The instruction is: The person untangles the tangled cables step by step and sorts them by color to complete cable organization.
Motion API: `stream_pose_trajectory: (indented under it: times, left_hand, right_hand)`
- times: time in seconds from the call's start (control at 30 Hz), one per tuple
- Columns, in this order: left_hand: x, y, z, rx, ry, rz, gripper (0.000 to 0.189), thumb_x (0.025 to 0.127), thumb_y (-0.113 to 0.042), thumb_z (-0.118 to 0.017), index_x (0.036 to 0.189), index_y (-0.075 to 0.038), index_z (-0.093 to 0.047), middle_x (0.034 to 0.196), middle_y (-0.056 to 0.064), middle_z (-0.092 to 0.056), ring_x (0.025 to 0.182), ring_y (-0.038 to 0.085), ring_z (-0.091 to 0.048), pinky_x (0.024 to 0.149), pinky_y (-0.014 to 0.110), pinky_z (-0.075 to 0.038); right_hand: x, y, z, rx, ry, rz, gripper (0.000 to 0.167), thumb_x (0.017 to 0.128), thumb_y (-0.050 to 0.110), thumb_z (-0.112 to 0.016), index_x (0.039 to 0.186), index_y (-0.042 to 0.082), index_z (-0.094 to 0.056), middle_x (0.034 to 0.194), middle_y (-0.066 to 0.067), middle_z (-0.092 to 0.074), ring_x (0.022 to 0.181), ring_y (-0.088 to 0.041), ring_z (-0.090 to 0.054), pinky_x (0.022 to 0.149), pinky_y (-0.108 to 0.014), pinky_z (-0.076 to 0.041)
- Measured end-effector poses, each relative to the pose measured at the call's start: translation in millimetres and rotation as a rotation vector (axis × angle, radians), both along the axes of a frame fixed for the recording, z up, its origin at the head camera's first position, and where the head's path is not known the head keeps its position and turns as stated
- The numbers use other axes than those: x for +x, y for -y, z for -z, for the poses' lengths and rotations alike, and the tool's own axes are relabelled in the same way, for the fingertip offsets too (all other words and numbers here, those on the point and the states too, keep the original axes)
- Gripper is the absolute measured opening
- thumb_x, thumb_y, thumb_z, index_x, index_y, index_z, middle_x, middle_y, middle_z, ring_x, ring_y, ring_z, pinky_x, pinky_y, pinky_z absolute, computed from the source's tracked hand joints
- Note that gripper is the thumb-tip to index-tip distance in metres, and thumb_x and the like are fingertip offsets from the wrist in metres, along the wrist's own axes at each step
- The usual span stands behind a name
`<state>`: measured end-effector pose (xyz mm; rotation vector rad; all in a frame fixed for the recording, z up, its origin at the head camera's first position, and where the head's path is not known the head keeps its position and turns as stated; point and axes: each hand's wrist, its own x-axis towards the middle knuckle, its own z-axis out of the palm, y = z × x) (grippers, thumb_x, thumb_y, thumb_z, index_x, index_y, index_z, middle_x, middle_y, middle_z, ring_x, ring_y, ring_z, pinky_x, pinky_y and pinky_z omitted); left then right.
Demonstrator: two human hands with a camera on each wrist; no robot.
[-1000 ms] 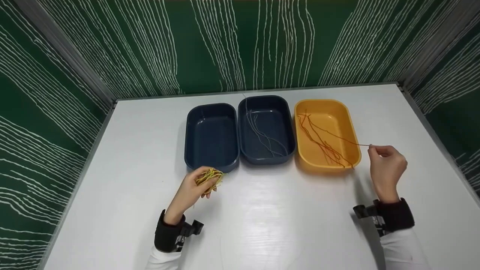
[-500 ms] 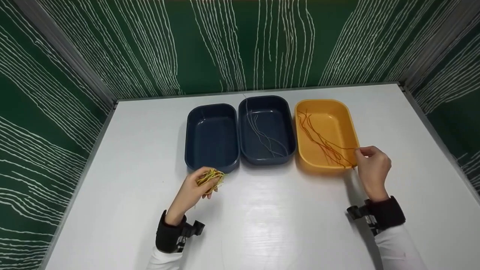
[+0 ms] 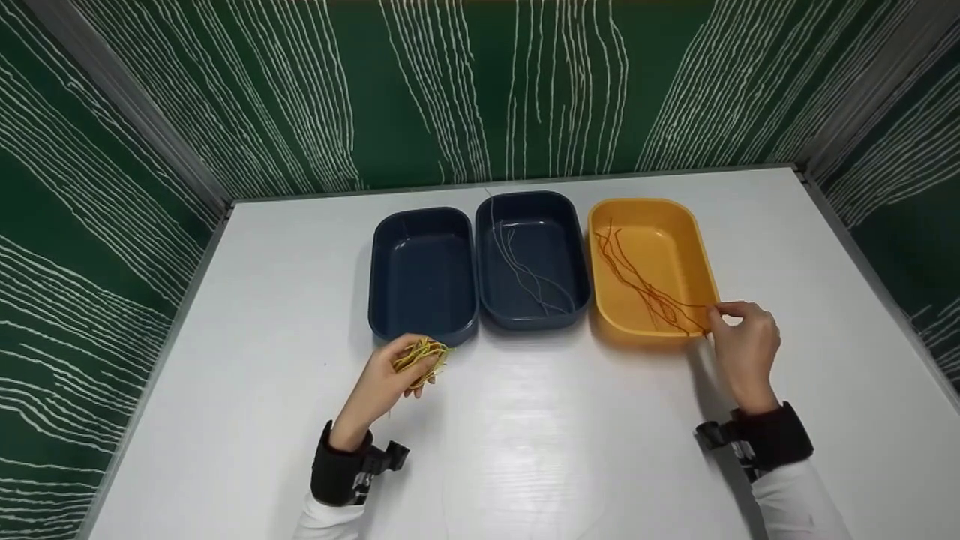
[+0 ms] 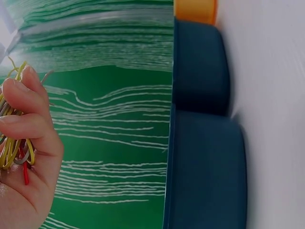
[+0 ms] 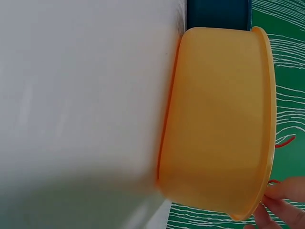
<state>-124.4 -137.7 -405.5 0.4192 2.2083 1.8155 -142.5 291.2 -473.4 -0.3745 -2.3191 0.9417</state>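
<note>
My left hand (image 3: 384,381) grips a tangled bundle of thin wires (image 3: 424,358), mostly yellow, just in front of the left blue tub (image 3: 424,277). In the left wrist view, grey and red strands (image 4: 25,172) show among the yellow ones between the curled fingers. At the near right rim of the yellow tub (image 3: 679,247), my right hand (image 3: 748,346) pinches the end of a red wire (image 3: 688,304). Several other red wires (image 3: 634,277) lie loosely across that tub's floor. The right wrist view shows the fingertips (image 5: 274,192) right at the rim, beside the tub's outer wall.
The middle blue tub (image 3: 551,255) holds a few pale grey wires (image 3: 517,264), one rising over its back rim. All three tubs stand in a row on the white table (image 3: 517,450). Green panels (image 3: 420,82) with white wavy lines enclose the back and sides.
My right hand has moved left to the yellow tub's rim with the red wire's end. That wire, stretched out earlier, now lies lower among the others. The left hand has hardly moved.
</note>
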Motion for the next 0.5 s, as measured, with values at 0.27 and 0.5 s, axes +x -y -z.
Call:
stream_pose_trajectory:
  times: [0.27, 0.5]
  left_hand:
    - [0.4, -1.6, 0.3, 0.003, -0.001, -0.001, 0.022, 0.086, -0.004, -0.055, 0.106, 0.006, -0.054, 0.069, 0.013, -0.058, 0.049, 0.012, -0.048, 0.045, 0.021, -0.037]
    - [0.3, -4.9, 1.3, 0.009, -0.006, 0.011, 0.022, 0.086, -0.004, -0.055, 0.106, 0.006, -0.054, 0.070, 0.015, -0.058, 0.049, 0.012, -0.048, 0.045, 0.021, -0.037]
  right_hand:
    - [4.8, 0.8, 2.7, 0.023, -0.007, -0.031, 0.013, 0.076, -0.002, -0.063, 0.083, -0.012, -0.065, 0.083, -0.028, -0.060, 0.078, -0.040, -0.050, 0.066, -0.041, -0.032]
    - [6.5, 3.6, 5.3, 0.014, -0.050, -0.043, 0.013, 0.075, -0.005, -0.062, 0.085, -0.013, -0.065, 0.084, -0.028, -0.060, 0.078, -0.040, -0.048, 0.066, -0.038, -0.031]
